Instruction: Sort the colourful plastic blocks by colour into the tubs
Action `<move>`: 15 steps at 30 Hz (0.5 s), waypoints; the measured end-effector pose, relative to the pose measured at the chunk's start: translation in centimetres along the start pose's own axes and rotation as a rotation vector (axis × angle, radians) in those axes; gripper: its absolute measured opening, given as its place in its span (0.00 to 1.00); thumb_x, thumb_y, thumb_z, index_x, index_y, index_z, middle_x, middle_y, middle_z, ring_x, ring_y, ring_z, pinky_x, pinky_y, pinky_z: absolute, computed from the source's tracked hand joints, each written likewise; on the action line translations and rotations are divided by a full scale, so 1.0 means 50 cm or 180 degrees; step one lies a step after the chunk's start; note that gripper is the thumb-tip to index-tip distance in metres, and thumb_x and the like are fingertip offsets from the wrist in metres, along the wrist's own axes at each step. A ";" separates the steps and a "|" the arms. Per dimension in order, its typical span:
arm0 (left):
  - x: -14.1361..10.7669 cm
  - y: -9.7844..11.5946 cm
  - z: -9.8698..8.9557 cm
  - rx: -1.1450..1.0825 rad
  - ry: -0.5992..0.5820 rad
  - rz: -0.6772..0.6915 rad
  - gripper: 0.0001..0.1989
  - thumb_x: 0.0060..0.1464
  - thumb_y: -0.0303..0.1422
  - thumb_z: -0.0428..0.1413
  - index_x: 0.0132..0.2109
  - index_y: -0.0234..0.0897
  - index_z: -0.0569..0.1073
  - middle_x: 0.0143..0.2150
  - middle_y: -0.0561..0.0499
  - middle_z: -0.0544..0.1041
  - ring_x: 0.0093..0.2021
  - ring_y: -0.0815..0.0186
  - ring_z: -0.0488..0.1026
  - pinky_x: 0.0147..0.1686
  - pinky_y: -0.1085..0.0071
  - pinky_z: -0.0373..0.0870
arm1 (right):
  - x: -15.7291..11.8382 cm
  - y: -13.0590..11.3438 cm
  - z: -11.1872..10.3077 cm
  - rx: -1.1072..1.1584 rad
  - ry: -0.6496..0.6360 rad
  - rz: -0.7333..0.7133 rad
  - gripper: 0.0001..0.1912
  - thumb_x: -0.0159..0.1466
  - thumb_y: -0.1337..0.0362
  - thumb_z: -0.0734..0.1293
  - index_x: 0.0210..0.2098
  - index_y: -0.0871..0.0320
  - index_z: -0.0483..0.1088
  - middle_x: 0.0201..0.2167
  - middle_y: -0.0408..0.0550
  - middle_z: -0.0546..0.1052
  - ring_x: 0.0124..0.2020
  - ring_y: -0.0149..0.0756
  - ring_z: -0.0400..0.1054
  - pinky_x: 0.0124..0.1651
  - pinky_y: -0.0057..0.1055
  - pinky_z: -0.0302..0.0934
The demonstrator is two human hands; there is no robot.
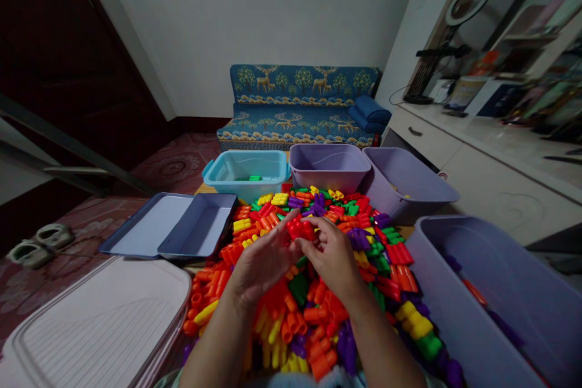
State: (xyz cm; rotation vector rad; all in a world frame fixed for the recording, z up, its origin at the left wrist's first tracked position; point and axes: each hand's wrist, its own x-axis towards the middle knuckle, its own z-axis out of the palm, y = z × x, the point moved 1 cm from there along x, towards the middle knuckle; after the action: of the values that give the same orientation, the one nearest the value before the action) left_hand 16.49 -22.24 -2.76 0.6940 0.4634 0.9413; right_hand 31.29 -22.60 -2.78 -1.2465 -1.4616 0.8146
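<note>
Over the middle of a pile of plastic building blocks, I hold a glossy red building block (pixel 301 229) between both hands. My right hand (pixel 331 254) pinches it from the right with thumb and bent fingers. From the other side, my left hand (pixel 266 262) has its fingers and thumb against the block, the palm turned inward. Part of the block is hidden by the fingers. Beneath and around my hands lie tube-shaped blocks in orange, red, yellow, green and purple, some joined in rows, such as a yellow row (pixel 411 318).
Behind the pile stand a light blue bin (pixel 248 185) with a green block inside and a purple bin (pixel 330 179). More purple bins (pixel 427 194) (pixel 454 309) line the right. At left are an open blue-grey case (pixel 170 248) and a pale lid (pixel 100 315). A patterned sofa (pixel 300 115) stands beyond.
</note>
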 end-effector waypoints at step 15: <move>0.018 -0.014 -0.014 0.0650 0.1010 0.0411 0.21 0.42 0.36 0.68 0.45 0.34 0.78 0.43 0.44 0.81 0.39 0.61 0.79 0.41 0.68 0.75 | 0.003 -0.001 -0.004 0.1095 0.0114 0.0500 0.13 0.57 0.56 0.70 0.37 0.57 0.70 0.31 0.45 0.77 0.24 0.31 0.70 0.27 0.27 0.67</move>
State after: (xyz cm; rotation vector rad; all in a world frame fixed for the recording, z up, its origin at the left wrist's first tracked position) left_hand 16.92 -21.50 -3.83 0.7688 0.8110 1.1430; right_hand 31.48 -22.52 -2.63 -1.1141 -1.1455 1.0927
